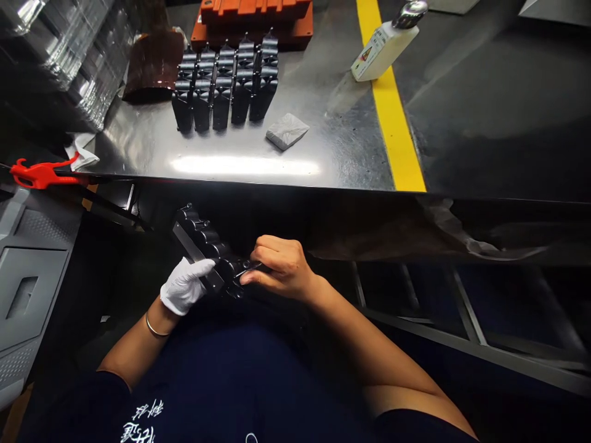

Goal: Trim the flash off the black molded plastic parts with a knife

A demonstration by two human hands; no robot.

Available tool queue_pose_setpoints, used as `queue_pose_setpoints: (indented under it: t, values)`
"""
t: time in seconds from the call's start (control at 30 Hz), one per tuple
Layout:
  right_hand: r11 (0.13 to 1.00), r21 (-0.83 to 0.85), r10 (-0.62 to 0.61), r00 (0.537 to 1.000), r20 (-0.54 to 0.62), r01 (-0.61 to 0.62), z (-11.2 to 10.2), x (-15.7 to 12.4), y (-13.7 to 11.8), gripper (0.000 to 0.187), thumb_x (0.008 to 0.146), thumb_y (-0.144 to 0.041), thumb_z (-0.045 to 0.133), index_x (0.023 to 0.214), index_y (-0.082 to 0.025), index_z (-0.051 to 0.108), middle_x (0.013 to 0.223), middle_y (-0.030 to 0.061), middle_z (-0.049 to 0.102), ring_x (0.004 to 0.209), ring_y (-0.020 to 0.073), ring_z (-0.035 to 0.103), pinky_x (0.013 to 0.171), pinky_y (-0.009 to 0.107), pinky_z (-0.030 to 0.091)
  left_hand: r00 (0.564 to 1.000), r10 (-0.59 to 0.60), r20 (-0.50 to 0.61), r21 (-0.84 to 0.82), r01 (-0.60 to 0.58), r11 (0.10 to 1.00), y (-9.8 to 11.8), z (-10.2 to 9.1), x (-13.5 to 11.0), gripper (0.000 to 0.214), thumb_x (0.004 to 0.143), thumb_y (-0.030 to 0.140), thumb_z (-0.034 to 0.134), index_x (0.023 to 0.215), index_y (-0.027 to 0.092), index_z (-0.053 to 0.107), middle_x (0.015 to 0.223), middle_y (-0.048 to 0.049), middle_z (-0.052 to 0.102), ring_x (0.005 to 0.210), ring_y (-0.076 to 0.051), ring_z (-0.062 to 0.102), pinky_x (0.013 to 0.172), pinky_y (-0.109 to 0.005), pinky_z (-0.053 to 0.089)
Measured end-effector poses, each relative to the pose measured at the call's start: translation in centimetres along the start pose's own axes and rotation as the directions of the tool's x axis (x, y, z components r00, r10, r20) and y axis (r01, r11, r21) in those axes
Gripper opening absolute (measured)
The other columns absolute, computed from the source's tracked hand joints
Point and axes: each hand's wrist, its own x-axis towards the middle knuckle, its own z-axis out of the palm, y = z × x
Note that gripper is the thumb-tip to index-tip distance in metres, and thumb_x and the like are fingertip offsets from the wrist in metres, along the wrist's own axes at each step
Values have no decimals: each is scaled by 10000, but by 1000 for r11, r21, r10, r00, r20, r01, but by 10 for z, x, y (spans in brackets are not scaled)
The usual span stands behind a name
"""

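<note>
My left hand (pixel 184 284), in a white glove, grips a long black scalloped part (pixel 217 246) with a flat strip along one side. The part is held at a slant in front of my body, below the table edge. My bare right hand (pixel 281 267) is closed in a pinch at the part's near right end. A thin dark thing shows at its fingertips, too small and dark to name. Several similar black parts (pixel 223 86) stand side by side on the table. Near them lies a small grey wedge-shaped block (pixel 287 131).
An orange-red block fixture (pixel 258 24) sits at the back of the metal table (pixel 323 154). A clear bottle (pixel 385 49) stands beside yellow tape (pixel 401 135). Plastic-wrapped stacks (pixel 60 55), a red air gun (pixel 44 174) and a grey plastic crate (pixel 32 289) are at left.
</note>
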Motion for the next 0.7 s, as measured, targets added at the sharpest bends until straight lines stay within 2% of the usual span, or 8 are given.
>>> queue_pose_setpoints:
  t: [0.1, 0.23, 0.33, 0.43, 0.5, 0.6, 0.7]
  values:
    - [996, -84, 27, 999, -33, -29, 1, 0, 1, 537, 883, -648, 458, 630, -179, 525, 578, 3, 465, 533, 108, 407, 501, 255, 290, 1000, -10, -13, -17, 10, 1000, -1, 3, -2, 449, 675, 284, 784, 1104, 206, 675, 897, -18, 741, 790, -198, 708, 772, -319, 575]
    - [987, -157, 19, 999, -36, -24, 1, 1, 3, 563, 898, -642, 426, 578, -182, 477, 543, -8, 425, 512, 102, 374, 489, 254, 279, 998, -55, -40, -121, 50, 991, 3, 10, -4, 433, 717, 202, 726, 1145, 198, 660, 905, -16, 750, 819, -180, 715, 833, -282, 575]
    - [981, -191, 25, 999, -26, -30, 2, 0, 3, 582, 903, -647, 409, 551, -184, 450, 528, -13, 406, 503, 99, 362, 486, 253, 268, 977, -178, -119, -234, 146, 961, 5, 14, -5, 379, 819, 127, 595, 1193, 174, 638, 895, -17, 758, 829, -135, 721, 865, -209, 555]
    - [979, -200, 35, 999, -2, -35, 4, 0, 3, 587, 932, -607, 394, 523, -187, 415, 520, -13, 394, 498, 98, 349, 490, 259, 253, 928, -333, -167, -368, 255, 894, 7, 17, -5, 358, 919, 100, 444, 1236, 120, 610, 821, -24, 757, 745, -90, 719, 818, -138, 543]
    - [984, -171, 46, 999, 6, -44, 5, 0, 2, 572, 950, -575, 389, 529, -189, 420, 525, -10, 403, 501, 101, 356, 493, 264, 253, 904, -392, -174, -463, 276, 842, 9, 21, -4, 384, 953, 103, 382, 1286, 100, 573, 791, -20, 755, 714, -82, 716, 800, -125, 541]
    - [997, -21, 72, 997, -21, -73, 2, 1, 3, 480, 999, -467, 347, 645, -186, 510, 570, 1, 471, 523, 107, 425, 520, 249, 319, 874, -449, -184, -581, 272, 767, 14, 28, -3, 402, 982, 142, 345, 1341, 93, 520, 788, -15, 756, 722, -84, 721, 793, -130, 546]
    - [993, 69, 100, 994, -49, -96, -5, 5, 7, 360, 1009, -313, 360, 734, -183, 553, 602, 5, 517, 533, 107, 471, 549, 239, 377, 874, -469, -127, -649, 285, 706, 21, 31, -3, 384, 997, 189, 343, 1319, 86, 526, 789, -27, 756, 736, -97, 729, 758, -142, 559]
